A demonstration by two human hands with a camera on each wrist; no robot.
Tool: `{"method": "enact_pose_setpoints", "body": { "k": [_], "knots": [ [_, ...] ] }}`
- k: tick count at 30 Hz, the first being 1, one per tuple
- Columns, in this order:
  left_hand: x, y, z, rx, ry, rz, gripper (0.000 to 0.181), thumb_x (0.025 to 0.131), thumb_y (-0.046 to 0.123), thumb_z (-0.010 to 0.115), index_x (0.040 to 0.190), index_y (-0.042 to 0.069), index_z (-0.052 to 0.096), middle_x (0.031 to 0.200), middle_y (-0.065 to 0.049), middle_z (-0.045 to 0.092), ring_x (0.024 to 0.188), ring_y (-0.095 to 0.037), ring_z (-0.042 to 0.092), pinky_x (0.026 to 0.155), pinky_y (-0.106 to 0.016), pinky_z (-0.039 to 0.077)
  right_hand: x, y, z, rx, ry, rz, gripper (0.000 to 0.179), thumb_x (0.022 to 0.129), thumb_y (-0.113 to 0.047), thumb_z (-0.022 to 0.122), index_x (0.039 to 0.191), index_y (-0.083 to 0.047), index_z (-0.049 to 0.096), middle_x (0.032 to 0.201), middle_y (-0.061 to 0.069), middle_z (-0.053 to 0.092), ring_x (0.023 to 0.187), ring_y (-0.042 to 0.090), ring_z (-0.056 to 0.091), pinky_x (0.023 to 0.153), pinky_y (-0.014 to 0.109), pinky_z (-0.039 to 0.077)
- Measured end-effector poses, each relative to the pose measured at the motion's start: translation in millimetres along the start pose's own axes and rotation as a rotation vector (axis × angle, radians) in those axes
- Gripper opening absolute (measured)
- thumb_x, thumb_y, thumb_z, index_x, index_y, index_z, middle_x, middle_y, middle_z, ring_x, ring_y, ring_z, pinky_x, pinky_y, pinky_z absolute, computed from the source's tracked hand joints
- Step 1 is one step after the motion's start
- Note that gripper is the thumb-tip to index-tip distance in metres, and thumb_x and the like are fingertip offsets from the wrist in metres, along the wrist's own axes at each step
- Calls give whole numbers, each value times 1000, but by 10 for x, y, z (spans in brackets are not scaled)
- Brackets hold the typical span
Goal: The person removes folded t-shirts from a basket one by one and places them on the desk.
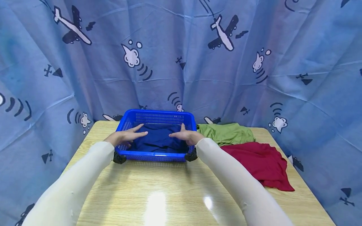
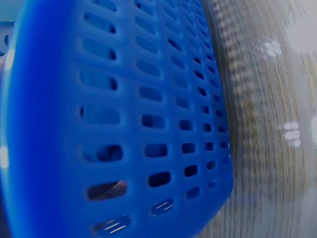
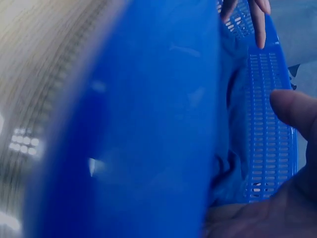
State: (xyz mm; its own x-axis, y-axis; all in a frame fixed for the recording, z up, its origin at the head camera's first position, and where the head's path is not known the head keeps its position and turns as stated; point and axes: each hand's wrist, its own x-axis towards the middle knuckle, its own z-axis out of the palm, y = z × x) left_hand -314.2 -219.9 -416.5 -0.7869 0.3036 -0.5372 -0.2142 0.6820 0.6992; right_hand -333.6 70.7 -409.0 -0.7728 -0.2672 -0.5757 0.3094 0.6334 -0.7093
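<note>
A blue plastic basket (image 1: 156, 154) with slotted walls stands toward the back of the table, and a dark blue folded cloth (image 1: 156, 138) lies in it. Over the basket's left end reaches my left hand (image 1: 124, 136), fingers spread and straight above the cloth. My right hand (image 1: 188, 136) comes over the opposite end, thumb up and fingers pointing inward. In the right wrist view, the right thumb (image 3: 294, 109) is raised off the cloth, while the lower fingers are partly hidden behind the basket's near wall. The left wrist view is mostly filled by the slotted wall (image 2: 133, 119).
Right of the basket lies a crumpled green cloth (image 1: 232, 133), with a dark red cloth (image 1: 257, 160) in front of it, near the right table edge. The wooden table (image 1: 127, 194) backs onto a blue curtain (image 1: 164, 62) printed with airplanes.
</note>
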Motion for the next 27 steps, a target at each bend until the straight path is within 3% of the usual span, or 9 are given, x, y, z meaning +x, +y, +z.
{"method": "enact_pose_setpoints", "body": {
  "k": [4, 12, 20, 27],
  "knots": [
    [-22, -16, -2, 5, -20, -1, 88, 102, 59, 44, 163, 28, -12, 169, -25, -10, 151, -55, 15, 119, -62, 31, 16, 5, 13, -7, -38, 3, 110, 98, -42, 62, 158, -23, -27, 169, 7, -25, 159, 35, -6, 126, 60, 11],
    [13, -18, 17, 41, -19, 3, 87, 101, 62, 42, 164, 24, -3, 170, -20, -9, 156, -48, -2, 123, -67, 16, 40, 11, 24, -8, -89, 9, 108, 98, -40, 63, 160, -24, -24, 169, 7, -24, 159, 37, -5, 127, 60, 9],
    [-9, -34, -10, -103, -18, 22, 83, 105, 52, 41, 163, 25, -12, 168, -24, -14, 152, -56, 9, 123, -63, 21, 31, 23, -22, 3, -153, 26, 106, 98, -40, 63, 160, -27, -22, 171, 11, -16, 159, 35, -5, 127, 60, 9],
    [16, -62, 16, -14, -56, 16, 75, 105, 52, 43, 165, 22, 10, 170, -22, -1, 155, -50, 5, 123, -62, 22, 66, 7, -15, -13, -238, 60, 90, 100, -40, 60, 164, -33, -4, 172, 10, -10, 159, 37, -2, 126, 62, 9]
  ]
}}
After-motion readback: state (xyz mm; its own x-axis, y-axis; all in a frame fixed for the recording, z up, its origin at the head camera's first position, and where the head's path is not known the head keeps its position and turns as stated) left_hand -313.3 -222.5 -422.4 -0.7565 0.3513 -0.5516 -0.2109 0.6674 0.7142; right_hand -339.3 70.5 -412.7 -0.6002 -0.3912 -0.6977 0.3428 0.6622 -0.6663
